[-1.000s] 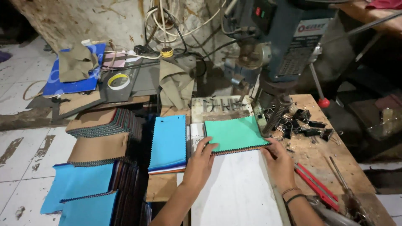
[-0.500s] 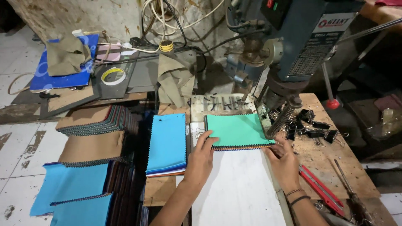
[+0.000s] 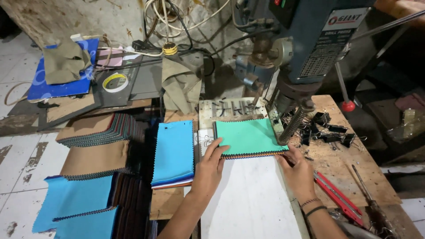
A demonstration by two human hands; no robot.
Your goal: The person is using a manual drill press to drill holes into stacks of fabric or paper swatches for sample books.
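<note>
Green swatch stack (image 3: 249,137) at workbench (image 3: 341,172) rear under drill press (image 3: 305,48), left hand (image 3: 209,170) fingers flat on its near-left corner, right hand (image 3: 299,172) fingertips pressing its near-right edge, blue swatch stack (image 3: 174,152) just beside.

A white rectangular nameplate with red and black print (image 3: 348,20) sits high on the blue drill press head. Just below it hangs a dark rectangular chart label with fine pale print (image 3: 322,59).
</note>
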